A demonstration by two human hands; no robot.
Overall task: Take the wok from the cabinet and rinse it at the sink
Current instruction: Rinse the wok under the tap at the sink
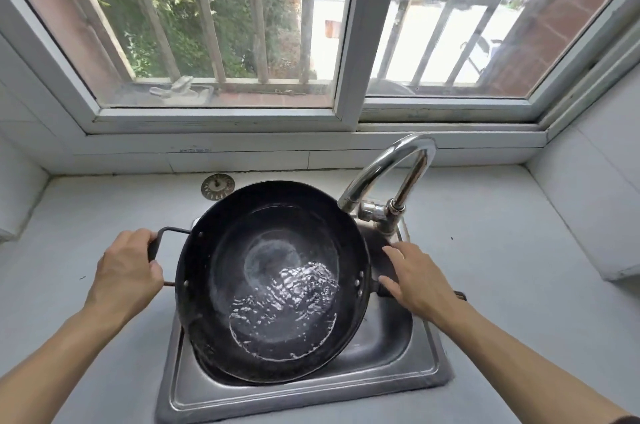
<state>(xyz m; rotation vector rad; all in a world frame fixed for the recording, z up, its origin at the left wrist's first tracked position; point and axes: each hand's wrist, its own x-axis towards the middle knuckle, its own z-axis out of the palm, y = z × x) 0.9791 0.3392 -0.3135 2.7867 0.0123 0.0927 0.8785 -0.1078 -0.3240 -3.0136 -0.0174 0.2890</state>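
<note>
now one wok (273, 281) in one sink (381, 375), water pooled — left hand (126, 271) gripping handle, right hand (415, 280) spread

My left hand (126, 271) curls round the wok's side handle (157, 245), forearm extended. My right hand (417, 280) lies flat, fingers straight, over the opposite handle (381, 288), wrist level.

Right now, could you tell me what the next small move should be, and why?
Probably close the right hand on the wok's right handle: its fingers lie straight over it, only the left hand grips, and water pools in the tilted wok over the sink.
</note>
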